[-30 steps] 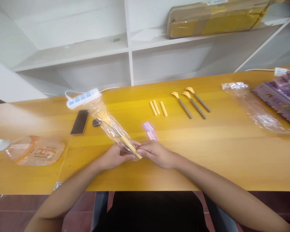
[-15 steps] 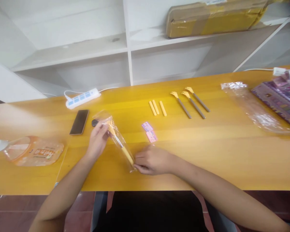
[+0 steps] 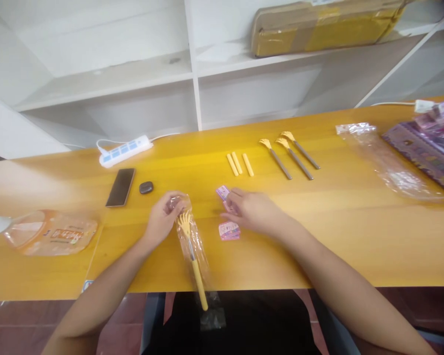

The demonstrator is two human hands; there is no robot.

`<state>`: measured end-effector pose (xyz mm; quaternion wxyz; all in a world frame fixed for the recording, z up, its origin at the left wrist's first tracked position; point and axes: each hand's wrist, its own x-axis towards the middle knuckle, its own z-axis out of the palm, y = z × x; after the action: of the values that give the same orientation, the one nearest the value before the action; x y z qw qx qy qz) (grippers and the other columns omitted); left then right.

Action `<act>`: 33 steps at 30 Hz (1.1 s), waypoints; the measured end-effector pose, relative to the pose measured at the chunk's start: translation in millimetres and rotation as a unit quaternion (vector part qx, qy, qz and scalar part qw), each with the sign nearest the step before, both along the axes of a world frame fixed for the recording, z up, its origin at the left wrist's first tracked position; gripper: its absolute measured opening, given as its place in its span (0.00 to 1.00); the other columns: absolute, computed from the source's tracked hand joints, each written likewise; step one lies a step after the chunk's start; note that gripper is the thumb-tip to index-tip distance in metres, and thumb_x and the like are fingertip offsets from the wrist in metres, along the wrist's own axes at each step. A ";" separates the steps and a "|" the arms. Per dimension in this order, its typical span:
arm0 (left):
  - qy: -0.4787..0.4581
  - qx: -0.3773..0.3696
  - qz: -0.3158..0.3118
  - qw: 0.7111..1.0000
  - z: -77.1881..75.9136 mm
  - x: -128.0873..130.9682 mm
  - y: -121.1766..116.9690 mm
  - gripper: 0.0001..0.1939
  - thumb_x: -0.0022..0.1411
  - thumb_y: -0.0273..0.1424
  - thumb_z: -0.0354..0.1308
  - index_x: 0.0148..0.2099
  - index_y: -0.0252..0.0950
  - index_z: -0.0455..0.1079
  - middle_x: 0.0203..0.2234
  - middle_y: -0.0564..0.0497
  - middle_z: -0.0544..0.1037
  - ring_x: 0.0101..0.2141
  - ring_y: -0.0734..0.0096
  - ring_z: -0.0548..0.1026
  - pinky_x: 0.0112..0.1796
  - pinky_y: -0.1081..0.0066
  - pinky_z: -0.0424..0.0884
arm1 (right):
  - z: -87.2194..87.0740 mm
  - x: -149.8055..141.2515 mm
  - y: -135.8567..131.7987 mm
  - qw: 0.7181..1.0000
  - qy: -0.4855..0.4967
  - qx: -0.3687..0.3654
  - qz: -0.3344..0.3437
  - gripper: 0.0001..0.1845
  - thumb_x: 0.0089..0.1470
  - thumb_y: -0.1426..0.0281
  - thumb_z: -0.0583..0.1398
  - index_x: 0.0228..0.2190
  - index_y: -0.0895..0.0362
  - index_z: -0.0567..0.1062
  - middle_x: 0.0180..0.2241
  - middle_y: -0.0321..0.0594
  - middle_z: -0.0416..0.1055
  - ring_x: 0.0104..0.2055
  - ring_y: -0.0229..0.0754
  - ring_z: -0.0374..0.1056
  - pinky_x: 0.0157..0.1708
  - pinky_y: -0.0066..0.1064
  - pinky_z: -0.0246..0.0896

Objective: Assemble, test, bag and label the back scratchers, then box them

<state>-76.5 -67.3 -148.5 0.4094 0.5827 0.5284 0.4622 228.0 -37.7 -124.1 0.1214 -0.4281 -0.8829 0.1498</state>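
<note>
My left hand (image 3: 166, 217) pinches the top end of a clear plastic bag (image 3: 203, 241). Inside the bag lies a back scratcher (image 3: 199, 283) with a yellow claw head, a metal rod and a yellow handle; its handle end hangs past the table's front edge. With fingers closed, my right hand (image 3: 253, 209) is on a small pink card (image 3: 229, 206), partly hidden by the fingers. A purple card (image 3: 222, 191) shows just behind it, and a small stack of cards (image 3: 229, 230) lies in front.
Three yellow handles (image 3: 240, 164) and three claw heads on grey rods (image 3: 290, 155) lie further back. A flat plastic bag (image 3: 385, 158) and purple packaging (image 3: 418, 153) are at right. Leftward are a phone (image 3: 120, 187), black case (image 3: 146, 187), power strip (image 3: 126, 151) and bottle (image 3: 52, 232).
My right hand has let go of the bag's lower end and moved up to the cards. My left hand has shifted right and nearer, and the bagged back scratcher now hangs over the edge.
</note>
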 end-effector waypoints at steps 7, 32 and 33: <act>0.084 -0.075 -0.091 0.989 -3.5 5.5 -7.0 0.19 0.68 0.41 0.67 0.56 0.39 0.75 0.48 0.44 0.83 0.46 0.63 0.82 0.48 0.63 0.78 | -0.2 2.8 -4.0 0.989 0.022 -0.118 0.087 0.20 0.46 0.69 0.79 0.36 0.56 0.76 0.43 0.38 0.73 0.33 0.37 0.69 0.31 0.29 0.54; -0.089 -0.159 -0.085 0.979 9.1 10.9 -9.9 0.17 0.69 0.46 0.66 0.48 0.38 0.82 0.44 0.46 0.85 0.43 0.61 0.82 0.46 0.65 0.75 | -19.6 -26.1 -22.7 0.933 0.236 0.197 0.188 0.14 0.72 0.73 0.58 0.54 0.52 0.79 0.44 0.43 0.76 0.43 0.42 0.70 0.40 0.34 0.67; -0.110 -0.170 -0.092 0.975 9.8 11.8 -10.6 0.17 0.68 0.45 0.66 0.48 0.38 0.82 0.44 0.46 0.85 0.44 0.61 0.82 0.46 0.65 0.75 | -21.5 -28.3 -24.3 0.933 0.223 0.207 0.192 0.14 0.72 0.73 0.59 0.54 0.52 0.79 0.43 0.42 0.77 0.43 0.42 0.70 0.40 0.35 0.66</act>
<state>-64.7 -77.9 -138.8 0.5992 0.4962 0.4948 0.3872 199.7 -62.0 -145.7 0.3700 -0.1716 -0.9099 0.0754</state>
